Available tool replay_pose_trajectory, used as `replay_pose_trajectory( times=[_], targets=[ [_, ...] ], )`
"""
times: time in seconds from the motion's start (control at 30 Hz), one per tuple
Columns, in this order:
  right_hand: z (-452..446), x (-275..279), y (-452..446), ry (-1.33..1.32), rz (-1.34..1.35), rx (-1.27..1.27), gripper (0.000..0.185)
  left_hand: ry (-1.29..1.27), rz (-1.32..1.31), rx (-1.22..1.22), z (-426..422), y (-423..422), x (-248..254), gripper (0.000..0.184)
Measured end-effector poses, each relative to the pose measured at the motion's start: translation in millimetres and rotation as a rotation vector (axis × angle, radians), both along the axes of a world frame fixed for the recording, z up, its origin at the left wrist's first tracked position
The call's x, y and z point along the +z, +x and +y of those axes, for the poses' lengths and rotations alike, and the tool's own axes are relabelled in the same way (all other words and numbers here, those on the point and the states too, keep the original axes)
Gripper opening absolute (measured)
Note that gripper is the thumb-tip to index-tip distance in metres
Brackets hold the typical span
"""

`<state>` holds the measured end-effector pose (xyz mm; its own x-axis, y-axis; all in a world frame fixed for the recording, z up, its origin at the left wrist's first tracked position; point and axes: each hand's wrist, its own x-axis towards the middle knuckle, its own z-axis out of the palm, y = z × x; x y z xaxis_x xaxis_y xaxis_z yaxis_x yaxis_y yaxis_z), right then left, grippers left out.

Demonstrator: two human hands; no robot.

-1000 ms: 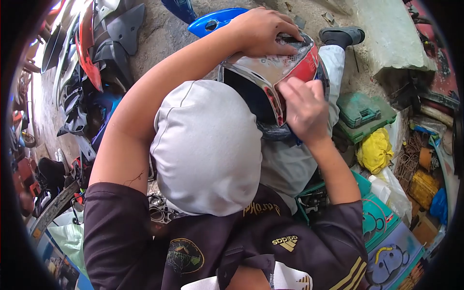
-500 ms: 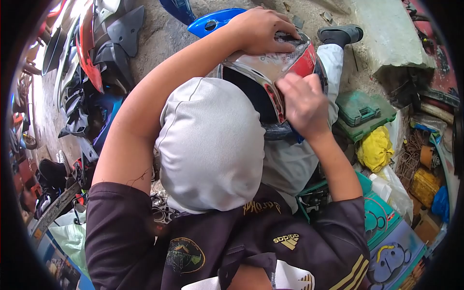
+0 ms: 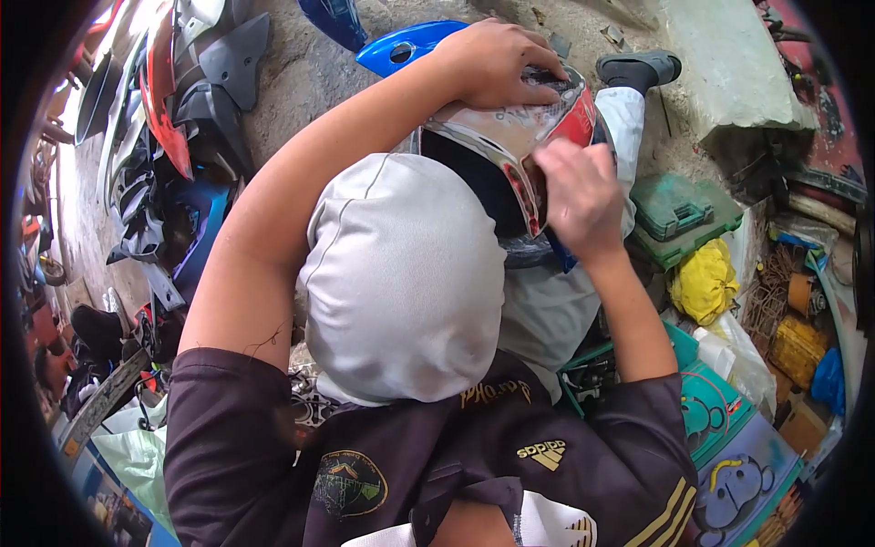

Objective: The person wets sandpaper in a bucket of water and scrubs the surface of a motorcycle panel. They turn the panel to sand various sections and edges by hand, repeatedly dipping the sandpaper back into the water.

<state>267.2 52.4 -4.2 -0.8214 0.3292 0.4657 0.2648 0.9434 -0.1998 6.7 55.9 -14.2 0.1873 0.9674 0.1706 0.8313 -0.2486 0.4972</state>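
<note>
A blue panel (image 3: pixel 427 38) and green case (image 3: pixel 674 205) lie on the floor (image 3: pixel 301 82).

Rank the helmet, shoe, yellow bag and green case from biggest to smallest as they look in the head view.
1. Helmet, largest though partly covered
2. Green case
3. Yellow bag
4. Shoe

Rough gry conc. flr (image 3: pixel 296 87)
</note>
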Motion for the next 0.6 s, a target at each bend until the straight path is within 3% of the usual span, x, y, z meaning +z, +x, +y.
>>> replay_pose_trajectory(
  times=[0.33,0.43,0.6],
  targets=[
    [-9,11,-3,-0.047,-0.064,0.048,0.03,0.031,-0.03,-0.024,0,-2,0,0.044],
    [13,3,0,-0.016,-0.032,-0.068,0.031,-0.035,-0.032,-0.026,3,0,4,0.044],
    [-10,10,-1,-0.055,-0.054,0.03,0.031,0.003,-0.015,-0.02,6,-1,-1,0.044]
  ],
)
